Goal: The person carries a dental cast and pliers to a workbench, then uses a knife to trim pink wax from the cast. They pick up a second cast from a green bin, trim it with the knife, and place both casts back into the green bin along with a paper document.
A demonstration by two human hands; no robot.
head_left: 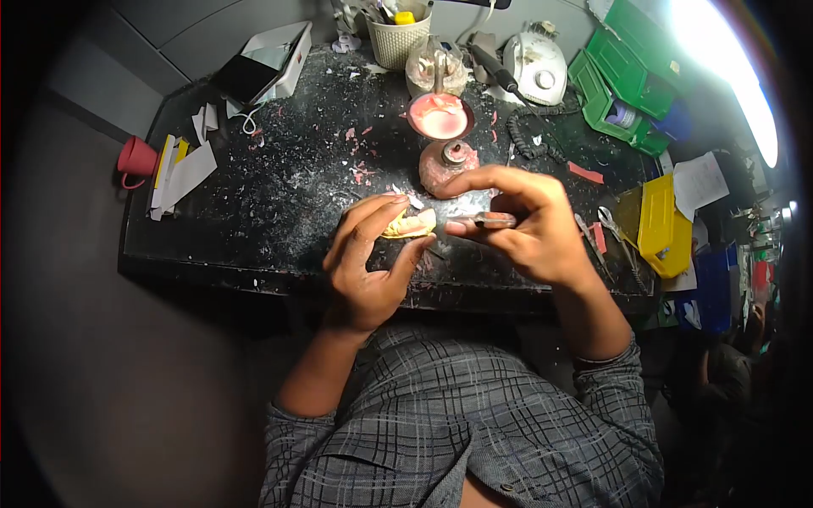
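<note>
Where the yellow-edged piece sits: held in the air, nearer the person than the round flask and slightly left.
Left hand: curved around the piece, gripping it between fingertips and thumb.
Right hand: closed on a small tool, forefinger crossing before the flask, contact unclear; a narrow gap parts tool and piece.
Table edge: this side of the flask, passing beneath both hands.
Elbow room: left of the flask, dusty tabletop stretches towards white card.

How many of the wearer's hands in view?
2: left hand holding the pink-and-yellow dental cast, right hand just right of it with a slim tool. Neither is hidden.
</note>
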